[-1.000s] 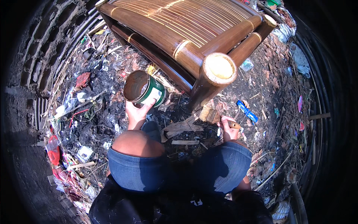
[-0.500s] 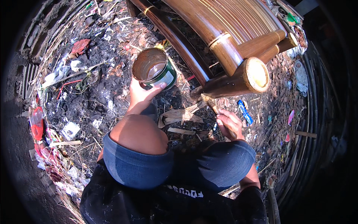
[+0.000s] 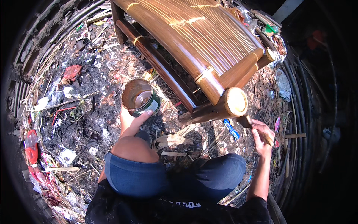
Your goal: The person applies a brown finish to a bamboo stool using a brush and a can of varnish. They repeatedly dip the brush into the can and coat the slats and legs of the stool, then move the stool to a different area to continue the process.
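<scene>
Littered dirt ground (image 3: pixel 85 123) strewn with scraps, a glossy bamboo bench (image 3: pixel 194 48) standing on it
The left hand (image 3: pixel 132 121) grips an open green tin (image 3: pixel 141 98) of brown liquid, held above the knee (image 3: pixel 132 149); the right hand (image 3: pixel 261 136) clasps a brush handle (image 3: pixel 248 121) touching the bench's cut bamboo end (image 3: pixel 235 101)

ground (image 3: pixel 85 123) — littered, ashy | bamboo bench (image 3: pixel 194 41) — sunlit

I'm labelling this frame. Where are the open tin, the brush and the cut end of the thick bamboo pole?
open tin (image 3: pixel 138 98), head view, on its inner wall.
brush (image 3: pixel 257 131), head view, on its handle above the right hand.
bamboo pole end (image 3: pixel 235 101), head view, on the pale cut face.
</scene>
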A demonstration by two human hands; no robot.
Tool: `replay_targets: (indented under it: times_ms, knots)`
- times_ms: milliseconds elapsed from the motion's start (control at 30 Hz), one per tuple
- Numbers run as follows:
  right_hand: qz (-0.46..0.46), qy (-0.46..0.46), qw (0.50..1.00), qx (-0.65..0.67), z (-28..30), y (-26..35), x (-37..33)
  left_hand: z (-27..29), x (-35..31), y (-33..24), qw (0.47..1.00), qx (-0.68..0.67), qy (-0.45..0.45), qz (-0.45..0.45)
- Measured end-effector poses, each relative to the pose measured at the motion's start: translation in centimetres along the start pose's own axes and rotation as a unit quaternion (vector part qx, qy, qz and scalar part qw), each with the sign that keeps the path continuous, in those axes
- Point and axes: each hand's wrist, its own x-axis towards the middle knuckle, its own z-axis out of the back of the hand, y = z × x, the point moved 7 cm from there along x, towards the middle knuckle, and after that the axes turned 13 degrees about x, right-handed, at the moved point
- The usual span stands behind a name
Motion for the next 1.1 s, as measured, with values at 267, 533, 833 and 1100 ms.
replay_targets:
  times_ms: [267,533,833,1100]
  knots:
    - [-0.241,-0.199,0.857,0.409,-2.2,-9.1,-4.4,-2.3,3.1,0.5,0.999,-0.019,0.025,0.011]
    - [-0.362,-0.206,0.800,0.430,-3.8,-13.7,-5.7,-0.7,4.9,-0.2,0.999,-0.041,0.029,0.005]
    - [-0.099,-0.315,0.926,0.184,7.0,1.9,9.5,1.0,7.4,-0.3,0.999,0.031,0.035,-0.005]
    - [-0.221,-0.033,0.955,0.198,-4.1,6.6,19.9,1.3,9.8,-2.7,0.998,0.028,0.032,-0.045]
